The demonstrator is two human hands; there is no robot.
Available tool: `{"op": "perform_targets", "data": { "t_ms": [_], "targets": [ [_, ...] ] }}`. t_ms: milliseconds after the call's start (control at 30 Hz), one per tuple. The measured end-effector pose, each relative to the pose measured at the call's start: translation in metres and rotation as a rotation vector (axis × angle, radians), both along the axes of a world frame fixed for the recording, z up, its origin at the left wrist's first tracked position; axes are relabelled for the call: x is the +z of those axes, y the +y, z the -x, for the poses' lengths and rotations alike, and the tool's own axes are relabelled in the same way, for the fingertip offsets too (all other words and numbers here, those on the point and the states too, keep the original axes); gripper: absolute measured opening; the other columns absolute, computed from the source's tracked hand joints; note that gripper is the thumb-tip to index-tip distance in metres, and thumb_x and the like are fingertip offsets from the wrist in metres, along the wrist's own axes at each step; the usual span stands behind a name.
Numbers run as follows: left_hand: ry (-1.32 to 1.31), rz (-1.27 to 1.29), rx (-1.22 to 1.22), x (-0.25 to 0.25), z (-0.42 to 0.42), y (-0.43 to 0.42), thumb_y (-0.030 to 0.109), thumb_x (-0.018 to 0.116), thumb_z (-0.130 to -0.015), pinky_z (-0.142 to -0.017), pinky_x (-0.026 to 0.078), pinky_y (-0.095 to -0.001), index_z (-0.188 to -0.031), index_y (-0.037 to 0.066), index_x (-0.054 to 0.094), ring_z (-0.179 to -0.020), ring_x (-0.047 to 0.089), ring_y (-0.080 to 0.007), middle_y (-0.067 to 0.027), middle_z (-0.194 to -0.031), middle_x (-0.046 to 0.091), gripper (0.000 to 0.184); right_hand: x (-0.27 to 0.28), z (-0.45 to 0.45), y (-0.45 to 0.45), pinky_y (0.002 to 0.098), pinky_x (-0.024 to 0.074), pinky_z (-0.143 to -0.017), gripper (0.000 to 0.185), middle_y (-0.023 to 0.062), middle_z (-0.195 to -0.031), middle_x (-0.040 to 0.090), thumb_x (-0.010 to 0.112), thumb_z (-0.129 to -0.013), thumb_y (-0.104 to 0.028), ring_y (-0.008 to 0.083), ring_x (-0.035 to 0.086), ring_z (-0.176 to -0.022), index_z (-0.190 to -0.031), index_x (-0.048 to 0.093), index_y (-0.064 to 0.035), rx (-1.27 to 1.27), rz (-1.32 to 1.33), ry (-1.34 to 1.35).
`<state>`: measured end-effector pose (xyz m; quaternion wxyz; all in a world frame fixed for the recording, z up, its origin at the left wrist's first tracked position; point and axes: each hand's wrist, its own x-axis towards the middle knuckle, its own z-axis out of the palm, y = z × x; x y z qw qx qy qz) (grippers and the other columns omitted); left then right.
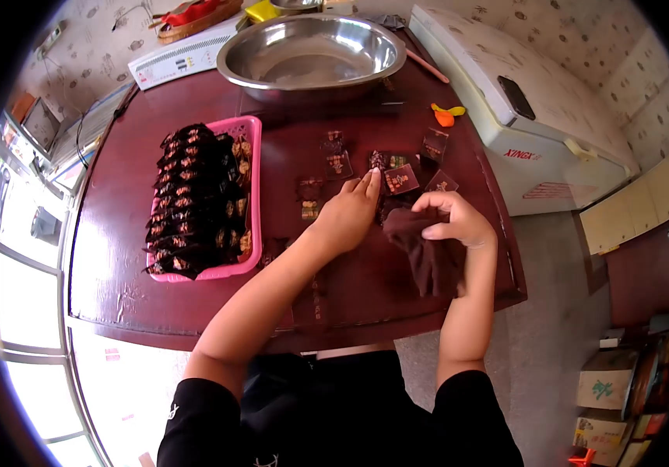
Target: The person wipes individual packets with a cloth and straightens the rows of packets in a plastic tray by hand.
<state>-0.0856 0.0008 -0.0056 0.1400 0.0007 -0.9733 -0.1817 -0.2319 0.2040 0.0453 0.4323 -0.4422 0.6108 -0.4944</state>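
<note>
My left hand (350, 208) reaches over the table with its fingers together, the fingertips at the left edge of a small dark packet with printed marks (401, 180). The thumb side is partly hidden. My right hand (459, 222) grips a dark brown cloth pouch (426, 253) by its upper part, thumb and fingers bent round it. The pouch hangs loosely down over the table's near side. Around the hands lie several more small packets, among them a dark printed one (434, 144) and a pair of patterned ones (336, 159).
On the left stands a pink basket (256, 194) filled with rows of dark pouches (194, 202). A wide steel basin (311, 86) stands at the back. An orange and yellow object (445, 115) lies near the right edge. Beyond that edge is a white chest freezer (537, 167) with a phone (516, 96) on top.
</note>
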Motion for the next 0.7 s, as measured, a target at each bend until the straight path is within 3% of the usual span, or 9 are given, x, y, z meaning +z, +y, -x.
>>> {"op": "perform_targets", "data": {
  "t_ms": [167,333,400,433,467,533,567,633,700],
  "targets": [
    [0.034,0.043,0.105,-0.048,0.053,-0.006,0.015,0.065,-0.085,-0.102,0.042,-0.0415,-0.139,-0.010,0.036,-0.121,0.049,-0.0405,-0.0277,-0.133,0.050,0.067,-0.006,-0.004,-0.008,0.0245,0.0423,-0.093,0.046,-0.0014,-0.106,0.061,0.072,-0.068,-0.010,0.0086,0.055,-0.100,-0.112,0.061,-0.0011,-0.379,0.275,-0.197],
    [0.096,-0.087,0.231,-0.016,0.027,0.006,0.017,0.075,-0.078,-0.096,0.046,-0.0426,-0.135,-0.006,0.042,-0.112,0.055,-0.0405,-0.0237,-0.119,0.058,0.070,-0.002,-0.009,-0.016,0.0262,0.0426,-0.095,0.041,0.0009,-0.109,0.061,0.068,-0.070,-0.006,0.0106,0.056,-0.103,-0.110,0.061,0.0003,-0.438,0.404,-0.226],
    [0.054,-0.325,0.240,-0.004,0.012,0.001,0.013,0.073,-0.078,-0.090,0.050,-0.0438,-0.131,0.000,0.051,-0.099,0.060,-0.0425,-0.0195,-0.110,0.063,0.059,-0.003,-0.009,-0.024,0.0280,0.0430,-0.097,0.034,0.0050,-0.112,0.062,0.064,-0.072,-0.003,0.0124,0.057,-0.104,-0.106,0.060,-0.0004,-0.511,0.591,-0.160],
    [0.175,-0.379,0.188,-0.004,0.006,-0.002,0.011,0.072,-0.079,-0.079,0.053,-0.0404,-0.119,0.006,0.060,-0.086,0.064,-0.0321,-0.0102,-0.099,0.067,0.042,0.002,-0.017,-0.029,0.0300,0.0443,-0.096,0.026,0.0081,-0.111,0.062,0.058,-0.075,0.000,0.0137,0.058,-0.102,-0.101,0.058,-0.0014,-0.543,0.694,-0.194],
    [0.166,-0.372,0.192,0.000,-0.003,-0.003,0.011,0.072,-0.079,-0.079,0.053,-0.0404,-0.119,0.006,0.060,-0.086,0.064,-0.0321,-0.0102,-0.099,0.067,0.042,-0.003,-0.018,-0.030,0.0300,0.0443,-0.096,0.026,0.0081,-0.111,0.062,0.058,-0.075,0.000,0.0137,0.058,-0.102,-0.101,0.058,-0.0014,-0.544,0.696,-0.205],
    [-0.167,-1.430,0.348,0.025,-0.025,0.000,0.011,0.072,-0.081,-0.073,0.052,-0.0326,-0.106,0.008,0.064,-0.085,0.063,-0.0169,-0.0037,-0.096,0.067,0.026,-0.011,-0.020,-0.035,0.0315,0.0460,-0.094,0.020,0.0080,-0.109,0.060,0.053,-0.079,0.001,0.0140,0.057,-0.098,-0.099,0.056,-0.0016,-0.610,0.877,-0.366],
    [-0.139,-1.525,0.285,0.026,-0.036,0.000,0.012,0.073,-0.082,-0.065,0.052,-0.0257,-0.111,0.006,0.058,-0.082,0.059,-0.0081,-0.0002,-0.095,0.063,0.033,-0.017,-0.031,-0.042,0.0321,0.0474,-0.091,0.015,0.0069,-0.106,0.059,0.049,-0.082,-0.001,0.0134,0.057,-0.095,-0.096,0.053,-0.0024,-0.683,0.934,-0.345],
    [-0.075,-1.465,0.211,0.028,-0.050,0.007,0.008,0.071,-0.082,-0.064,0.050,-0.0242,-0.120,0.007,0.055,-0.080,0.058,-0.0078,-0.0002,-0.095,0.062,0.042,-0.022,-0.057,-0.051,0.0309,0.0480,-0.086,0.024,0.0049,-0.103,0.058,0.056,-0.079,0.002,0.0131,0.056,-0.092,-0.102,0.057,-0.0035,-0.706,0.795,0.053],
    [-0.012,-1.372,0.098,0.025,-0.059,0.008,-0.002,0.068,-0.082,-0.061,0.046,-0.0211,-0.137,0.005,0.042,-0.076,0.056,-0.0070,0.0002,-0.094,0.058,0.062,-0.022,-0.071,-0.059,0.0309,0.0486,-0.078,0.033,0.0042,-0.098,0.057,0.065,-0.070,0.006,0.0156,0.057,-0.087,-0.099,0.063,-0.0076,-0.458,0.694,0.580]
  ]
}}
